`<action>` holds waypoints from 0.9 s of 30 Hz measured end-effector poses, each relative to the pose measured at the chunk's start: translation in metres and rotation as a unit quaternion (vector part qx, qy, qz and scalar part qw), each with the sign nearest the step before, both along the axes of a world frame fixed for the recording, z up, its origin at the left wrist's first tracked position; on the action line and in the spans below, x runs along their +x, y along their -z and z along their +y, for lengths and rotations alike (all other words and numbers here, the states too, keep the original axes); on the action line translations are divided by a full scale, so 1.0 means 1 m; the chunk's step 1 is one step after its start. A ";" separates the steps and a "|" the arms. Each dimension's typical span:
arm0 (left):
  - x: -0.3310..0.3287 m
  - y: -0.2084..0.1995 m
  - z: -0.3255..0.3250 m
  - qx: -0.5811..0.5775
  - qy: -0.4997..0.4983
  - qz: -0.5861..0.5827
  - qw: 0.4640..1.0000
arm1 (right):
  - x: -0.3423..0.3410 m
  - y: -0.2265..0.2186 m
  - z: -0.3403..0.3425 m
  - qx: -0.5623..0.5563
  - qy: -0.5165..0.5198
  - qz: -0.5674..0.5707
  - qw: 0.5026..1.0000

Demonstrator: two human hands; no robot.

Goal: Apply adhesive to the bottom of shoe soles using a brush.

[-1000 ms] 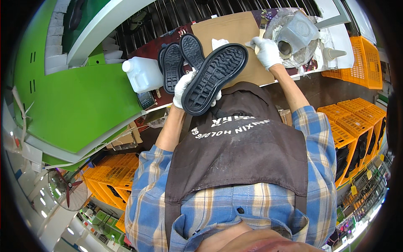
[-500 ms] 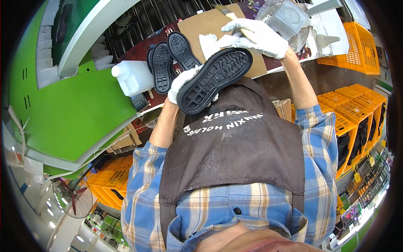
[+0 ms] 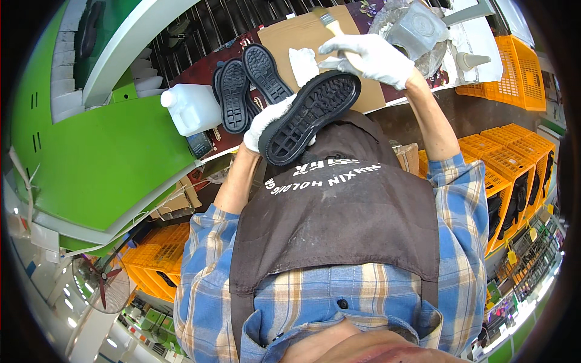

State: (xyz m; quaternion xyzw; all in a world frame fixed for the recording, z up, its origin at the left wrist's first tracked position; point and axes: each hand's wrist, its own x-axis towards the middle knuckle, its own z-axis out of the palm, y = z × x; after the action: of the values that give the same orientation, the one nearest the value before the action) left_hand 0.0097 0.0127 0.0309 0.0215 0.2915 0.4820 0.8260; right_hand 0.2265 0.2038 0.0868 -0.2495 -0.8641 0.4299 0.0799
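Observation:
My gloved left hand (image 3: 266, 123) grips a black shoe sole (image 3: 311, 118) by its side. The sole is tilted in front of my apron, its treaded face turned up to view. In my gloved right hand (image 3: 380, 60) is a paintbrush (image 3: 331, 24), its bristles pointing away from me above the cardboard. The right fingers are just beyond the sole's toe end; whether they touch it I cannot tell. Beyond my left hand lie several more black soles, among them one sole (image 3: 233, 97) beside another (image 3: 265, 72). A crumpled white cloth (image 3: 303, 65) rests on the cardboard sheet (image 3: 287, 37).
Left of the soles stands a whitish plastic jug (image 3: 195, 112), beside a green machine (image 3: 103, 163). At the far right are a clear square container (image 3: 417, 27) and a white nozzle bottle (image 3: 471, 60). Orange crates (image 3: 508, 151) stand at my right, more crates (image 3: 158, 254) behind left.
The right hand has shifted slightly, and its fingers have drawn in away from the white cloth. The sole has moved a little in my left hand. The brush stays held.

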 end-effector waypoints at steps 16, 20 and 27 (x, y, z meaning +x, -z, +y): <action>-0.005 0.004 0.007 0.019 0.065 -0.207 0.976 | 0.000 0.015 0.002 -0.036 0.047 0.088 0.994; -0.001 0.000 0.010 0.012 0.014 -0.202 0.979 | 0.011 0.031 0.008 0.004 0.131 0.021 0.991; 0.001 -0.007 0.024 0.007 -0.066 -0.115 0.991 | 0.023 0.064 0.009 0.100 0.133 -0.071 0.983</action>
State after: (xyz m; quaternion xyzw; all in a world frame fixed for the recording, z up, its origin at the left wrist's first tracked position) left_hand 0.0103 0.0367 0.0375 -0.0469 0.1922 0.5366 0.8203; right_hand 0.2493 0.2123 0.0227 -0.3830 -0.8651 0.3082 0.0993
